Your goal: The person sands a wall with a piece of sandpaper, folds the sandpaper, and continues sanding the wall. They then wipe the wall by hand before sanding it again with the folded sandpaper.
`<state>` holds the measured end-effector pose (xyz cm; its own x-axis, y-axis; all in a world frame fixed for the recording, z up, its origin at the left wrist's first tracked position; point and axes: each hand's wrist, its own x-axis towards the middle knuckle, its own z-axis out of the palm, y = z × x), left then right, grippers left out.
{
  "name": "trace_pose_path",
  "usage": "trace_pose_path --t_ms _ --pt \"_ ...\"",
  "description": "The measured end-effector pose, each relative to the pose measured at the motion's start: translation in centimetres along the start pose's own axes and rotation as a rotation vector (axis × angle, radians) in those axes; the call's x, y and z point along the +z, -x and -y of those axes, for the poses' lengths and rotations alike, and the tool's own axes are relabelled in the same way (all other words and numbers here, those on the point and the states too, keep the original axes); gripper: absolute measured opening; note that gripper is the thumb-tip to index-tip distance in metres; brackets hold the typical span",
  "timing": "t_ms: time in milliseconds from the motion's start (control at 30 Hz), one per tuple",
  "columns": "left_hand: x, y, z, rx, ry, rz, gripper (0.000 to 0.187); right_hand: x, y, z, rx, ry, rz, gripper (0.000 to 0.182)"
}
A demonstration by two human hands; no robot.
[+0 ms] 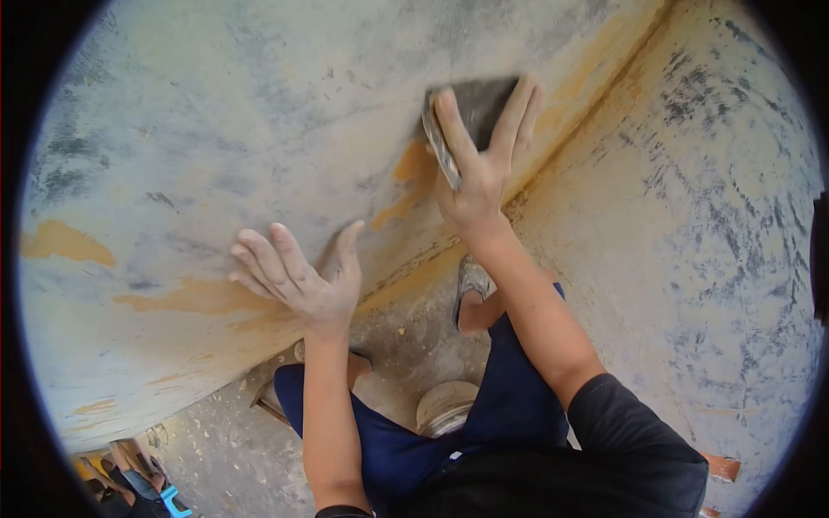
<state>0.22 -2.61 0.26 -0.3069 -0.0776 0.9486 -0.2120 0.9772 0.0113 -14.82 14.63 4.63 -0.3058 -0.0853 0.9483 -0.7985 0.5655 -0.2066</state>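
Note:
My right hand (485,173) presses a dark grey, square piece of sandpaper (480,108) against the pale, patchy wall (216,129). Two fingers lie along its left side and the others along its right, with a light, creased edge showing on the left. Dusty and empty, my left hand (315,289) is lower and to the left, fingers spread, close over the wall. Orange-brown patches (413,164) show on the wall near the sandpaper and around the left hand.
A second wall (691,242) meets the first at a brownish corner seam on the right. Between my legs stands a whitish bucket (447,406) on the speckled concrete floor (224,449). A bright blue object (174,502) lies at the lower left, beside a cluster of items.

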Motion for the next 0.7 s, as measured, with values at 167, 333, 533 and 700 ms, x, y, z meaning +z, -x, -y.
trace_pose_path --t_ms 167,333,533,700 --pt "0.8 0.2 -1.6 0.008 0.038 0.029 0.103 -0.1 -1.2 0.8 0.007 -0.004 -0.029 0.045" --pt "0.9 0.7 -2.1 0.009 0.054 0.034 0.096 -0.7 0.5 0.0 -0.021 0.052 0.008 0.052" --pt "0.5 0.9 -2.3 -0.043 0.016 0.085 0.094 -1.1 0.3 0.9 0.006 -0.002 0.051 0.061" --pt "0.8 0.8 -2.1 -0.041 0.019 0.068 0.093 -0.4 0.0 0.8 -0.023 0.031 0.002 0.06"
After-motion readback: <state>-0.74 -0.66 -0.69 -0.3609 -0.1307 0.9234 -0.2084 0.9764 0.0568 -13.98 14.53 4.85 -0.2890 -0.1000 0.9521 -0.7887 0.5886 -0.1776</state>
